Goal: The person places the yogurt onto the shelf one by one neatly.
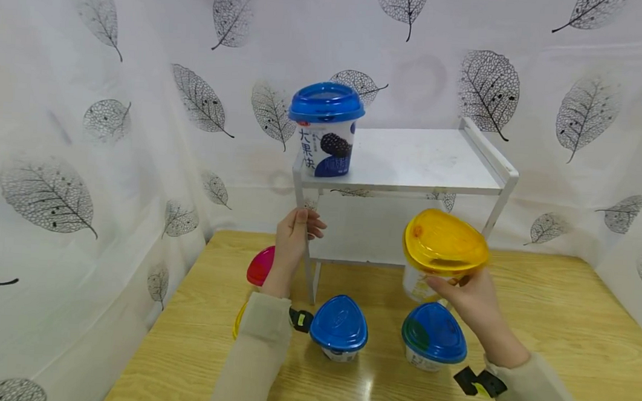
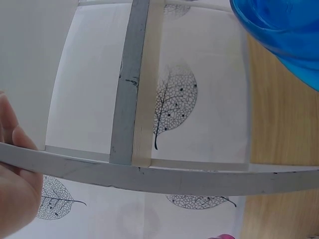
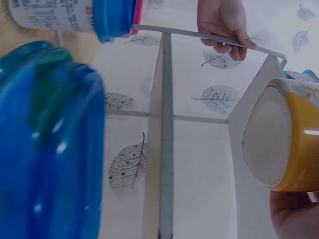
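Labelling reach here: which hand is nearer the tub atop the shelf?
Left: the left hand grips the shelf leg just below the top tub; the right hand holds the yellow-lidded tub, lower and farther right.

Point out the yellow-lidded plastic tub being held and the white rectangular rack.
Yellow-lidded plastic tub (image 1: 444, 244): head view, on its lid.
White rectangular rack (image 1: 417, 154): head view, bare top shelf.

One lid is yellow — the backdrop leaf-patterned.

Head view: faces forward and down toward the shelf. Wrist views: nearer, frames turned sideways; both include the left hand.
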The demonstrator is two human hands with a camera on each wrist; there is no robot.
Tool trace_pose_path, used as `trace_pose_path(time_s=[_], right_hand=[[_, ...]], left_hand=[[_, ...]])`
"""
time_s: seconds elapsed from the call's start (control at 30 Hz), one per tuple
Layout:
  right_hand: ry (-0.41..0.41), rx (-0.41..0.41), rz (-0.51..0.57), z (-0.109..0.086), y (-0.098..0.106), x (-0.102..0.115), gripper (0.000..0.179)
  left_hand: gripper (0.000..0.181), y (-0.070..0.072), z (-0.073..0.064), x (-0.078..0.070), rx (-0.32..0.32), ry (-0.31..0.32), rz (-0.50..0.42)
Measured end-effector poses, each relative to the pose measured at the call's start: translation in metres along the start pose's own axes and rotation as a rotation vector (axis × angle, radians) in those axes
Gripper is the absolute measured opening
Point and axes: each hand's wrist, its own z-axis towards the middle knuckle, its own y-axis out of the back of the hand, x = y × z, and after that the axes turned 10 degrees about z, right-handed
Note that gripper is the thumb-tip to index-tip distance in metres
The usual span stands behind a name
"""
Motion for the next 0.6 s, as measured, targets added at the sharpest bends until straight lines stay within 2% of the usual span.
trace_pose_path(time_s=[0.3,0.53,0.6], right_hand=[[0.055,0.027,0.065,0.013,-0.013,0.010,0.053],[0.104,0.030,0.090,0.021,-0.019,0.014,0.050],[0.103,0.023,0.096,0.022,-0.021,0.016,0.050]], left_hand=[[0.035,0.001,-0.001,-0.001,-0.003,0.013,0.026],[0.033,-0.002,0.007,0.023,-0.004,0.011,-0.009],[0.033,-0.003,0.007,0.025,-0.010,0.007,-0.006]])
